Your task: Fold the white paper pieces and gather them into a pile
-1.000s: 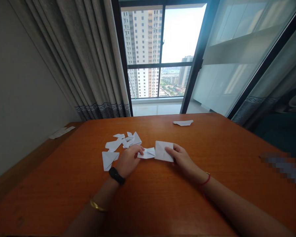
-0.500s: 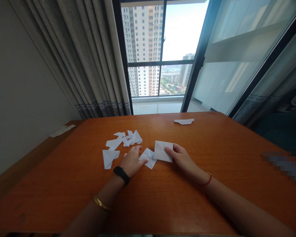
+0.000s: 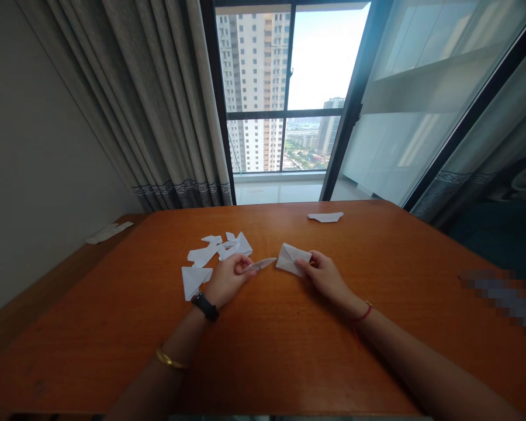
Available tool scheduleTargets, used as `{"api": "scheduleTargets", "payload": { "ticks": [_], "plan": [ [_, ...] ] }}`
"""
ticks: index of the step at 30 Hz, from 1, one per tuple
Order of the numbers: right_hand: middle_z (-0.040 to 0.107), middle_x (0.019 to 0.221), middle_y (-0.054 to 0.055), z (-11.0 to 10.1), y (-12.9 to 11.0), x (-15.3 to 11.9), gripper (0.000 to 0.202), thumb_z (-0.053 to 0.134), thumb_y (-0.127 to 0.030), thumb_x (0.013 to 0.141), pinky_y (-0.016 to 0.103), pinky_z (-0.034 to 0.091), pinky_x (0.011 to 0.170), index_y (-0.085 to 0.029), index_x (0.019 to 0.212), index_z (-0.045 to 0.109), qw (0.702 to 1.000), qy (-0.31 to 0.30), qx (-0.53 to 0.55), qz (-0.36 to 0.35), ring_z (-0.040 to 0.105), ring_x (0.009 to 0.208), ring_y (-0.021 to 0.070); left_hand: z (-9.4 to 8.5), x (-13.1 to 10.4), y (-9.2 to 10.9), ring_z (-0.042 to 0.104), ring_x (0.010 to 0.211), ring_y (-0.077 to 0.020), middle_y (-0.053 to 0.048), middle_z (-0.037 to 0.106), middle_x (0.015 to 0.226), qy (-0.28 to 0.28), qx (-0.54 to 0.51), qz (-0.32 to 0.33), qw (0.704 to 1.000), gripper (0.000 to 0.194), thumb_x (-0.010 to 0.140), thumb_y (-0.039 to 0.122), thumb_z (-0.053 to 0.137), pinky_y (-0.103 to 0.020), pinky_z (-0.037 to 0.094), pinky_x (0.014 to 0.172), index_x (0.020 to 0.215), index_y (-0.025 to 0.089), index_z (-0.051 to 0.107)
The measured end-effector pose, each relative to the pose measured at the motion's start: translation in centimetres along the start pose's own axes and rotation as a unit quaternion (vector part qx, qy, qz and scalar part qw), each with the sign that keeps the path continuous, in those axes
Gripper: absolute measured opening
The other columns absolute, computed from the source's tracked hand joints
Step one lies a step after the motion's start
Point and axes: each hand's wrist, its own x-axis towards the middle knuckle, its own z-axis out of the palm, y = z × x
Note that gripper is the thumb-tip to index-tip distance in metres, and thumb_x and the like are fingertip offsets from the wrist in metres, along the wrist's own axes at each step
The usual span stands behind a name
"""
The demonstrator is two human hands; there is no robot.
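Note:
Between the thumb and fingers of my left hand [image 3: 228, 279] is a folded white paper [image 3: 262, 264], seen nearly edge-on. My right hand [image 3: 328, 277] pinches a creased white paper square [image 3: 290, 259], tilted, close to the tip of the other paper. Several folded white pieces lie behind and left of my left hand, among them a triangular one [image 3: 191, 282], a long one [image 3: 202, 255] and a pointed one [image 3: 244, 243].
The orange-brown wooden table [image 3: 263, 351] spans the view. A narrow folded paper [image 3: 325, 217] rests near its far edge. More paper [image 3: 109, 233] lies on a ledge at the left. Curtains and a window stand behind.
My left hand has picked up the folded paper that lay on the table and turned it nearly edge-on. The square in my right hand has tilted.

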Motion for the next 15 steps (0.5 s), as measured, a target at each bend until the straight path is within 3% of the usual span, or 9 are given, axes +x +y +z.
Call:
{"api": "scheduleTargets", "payload": {
  "ticks": [4, 7, 10, 12, 15],
  "plan": [
    [0.055, 0.063, -0.002, 0.6, -0.4, -0.6, 0.025, 0.054, -0.042, 0.082, 0.024, 0.035, 0.051, -0.018, 0.075, 0.052, 0.998, -0.022, -0.044, -0.049, 0.049, 0.056, 0.0133, 1.1, -0.3, 0.2, 0.061, 0.066, -0.0147, 0.0, 0.064, 0.071, -0.083, -0.192, -0.021, 0.978, 0.031, 0.071, 0.04, 0.07, -0.026, 0.044, 0.063, 0.081, 0.017, 0.052],
    [0.055, 0.066, -0.001, 0.7, -0.7, -0.8, 0.023, 0.052, -0.04, 0.084, 0.025, 0.036, 0.053, -0.018, 0.076, 0.054, 0.995, -0.018, -0.069, -0.076, 0.049, 0.059, 0.0135, 1.5, -0.5, 0.6, 0.063, 0.068, -0.0145, -0.001, 0.066, 0.07, -0.141, -0.274, -0.04, 0.95, 0.034, 0.07, 0.039, 0.073, -0.025, 0.046, 0.066, 0.08, 0.017, 0.048],
    [0.057, 0.067, -0.001, 0.5, -0.6, -0.5, 0.024, 0.051, -0.041, 0.084, 0.025, 0.038, 0.054, -0.018, 0.079, 0.054, 0.997, 0.0, -0.049, -0.064, 0.051, 0.06, 0.014, 1.1, -0.8, 1.1, 0.064, 0.069, -0.0127, -0.001, 0.065, 0.073, -0.119, -0.332, -0.052, 0.934, 0.034, 0.072, 0.035, 0.073, -0.021, 0.046, 0.062, 0.086, 0.017, 0.048],
    [0.057, 0.065, -0.001, 0.5, -0.5, -0.4, 0.025, 0.052, -0.043, 0.082, 0.025, 0.038, 0.052, -0.018, 0.079, 0.053, 0.999, -0.005, -0.018, -0.042, 0.051, 0.058, 0.0139, 0.8, -0.9, 1.5, 0.065, 0.076, -0.0123, -0.001, 0.065, 0.085, -0.097, -0.377, -0.062, 0.919, 0.035, 0.072, 0.031, 0.074, -0.021, 0.048, 0.068, 0.093, 0.018, 0.049],
    [0.055, 0.059, -0.003, 0.9, -0.8, -0.8, 0.028, 0.054, -0.046, 0.081, 0.025, 0.039, 0.047, -0.019, 0.079, 0.05, 0.996, -0.067, 0.061, 0.013, 0.05, 0.05, 0.0132, 1.2, -1.1, 1.7, 0.066, 0.087, -0.0138, -0.003, 0.063, 0.096, -0.109, -0.407, -0.089, 0.903, 0.033, 0.072, 0.029, 0.073, -0.024, 0.05, 0.079, 0.093, 0.017, 0.05]
  ]
}}
